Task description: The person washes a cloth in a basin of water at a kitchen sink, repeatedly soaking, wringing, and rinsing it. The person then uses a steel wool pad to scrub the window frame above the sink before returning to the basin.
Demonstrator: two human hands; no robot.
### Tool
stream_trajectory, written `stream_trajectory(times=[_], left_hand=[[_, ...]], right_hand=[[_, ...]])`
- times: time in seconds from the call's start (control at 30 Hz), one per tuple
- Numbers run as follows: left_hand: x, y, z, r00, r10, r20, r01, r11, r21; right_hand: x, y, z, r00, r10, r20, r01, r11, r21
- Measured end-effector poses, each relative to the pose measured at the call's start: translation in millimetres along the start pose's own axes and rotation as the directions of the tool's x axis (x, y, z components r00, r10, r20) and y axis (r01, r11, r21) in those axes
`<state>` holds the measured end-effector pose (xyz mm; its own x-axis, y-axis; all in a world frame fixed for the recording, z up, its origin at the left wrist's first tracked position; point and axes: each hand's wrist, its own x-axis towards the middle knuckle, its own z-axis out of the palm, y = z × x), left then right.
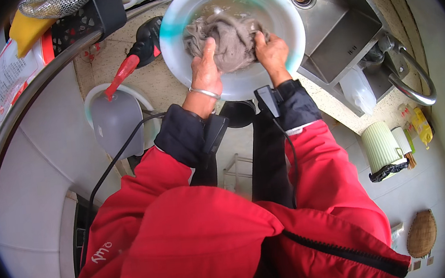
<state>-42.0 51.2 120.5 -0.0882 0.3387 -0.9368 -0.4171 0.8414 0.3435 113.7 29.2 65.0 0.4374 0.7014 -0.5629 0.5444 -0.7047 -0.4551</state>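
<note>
A wet grey-brown cloth (233, 48) lies bunched in cloudy water inside a white plastic basin (175, 58) with green patches. My left hand (205, 73), a silver bangle at its wrist, grips the near left part of the cloth with the thumb on top. On the right side, my right hand (272, 54) clasps another part of it, fingertips hidden in the folds. Both hands are inside the basin's near rim. The cloth is partly blurred, and its underside is hidden.
Right of the basin is a stainless steel sink (334, 41) with a curved faucet (421, 93). A black bottle with a red nozzle (127, 69) stands at left, above a grey dustpan-like plastic piece (117, 121). A ribbed green bin (381, 144) sits at right. Cables run along both sleeves.
</note>
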Motion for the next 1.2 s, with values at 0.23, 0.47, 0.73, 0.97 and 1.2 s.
stream_trajectory(times=[0.23, 0.47, 0.73, 0.97, 1.2], left_hand=[[-16, -7, -14, 0.979, 0.103, 0.175, -0.102, 0.995, -0.012], [9, -7, -21, 0.967, -0.254, -0.023, 0.244, 0.947, -0.209], [11, 4, -7, 0.935, -0.096, 0.341, 0.190, 0.948, -0.256], [5, 1, -9, 0.956, 0.061, 0.288, -0.053, 0.998, -0.035], [-19, 1, 19, 0.939, 0.336, 0.081, -0.344, 0.927, 0.148]], right_hand=[[-3, -6, 4, 0.885, -0.464, -0.031, 0.459, 0.883, -0.102], [2, -14, 29, 0.929, -0.285, 0.237, 0.256, 0.956, 0.146], [-56, -33, -27, 0.827, -0.423, 0.372, 0.002, 0.662, 0.749], [-58, -57, -25, 0.912, -0.380, 0.153, 0.187, 0.718, 0.671], [-32, -14, -10, 0.973, -0.191, 0.128, 0.127, 0.910, 0.394]])
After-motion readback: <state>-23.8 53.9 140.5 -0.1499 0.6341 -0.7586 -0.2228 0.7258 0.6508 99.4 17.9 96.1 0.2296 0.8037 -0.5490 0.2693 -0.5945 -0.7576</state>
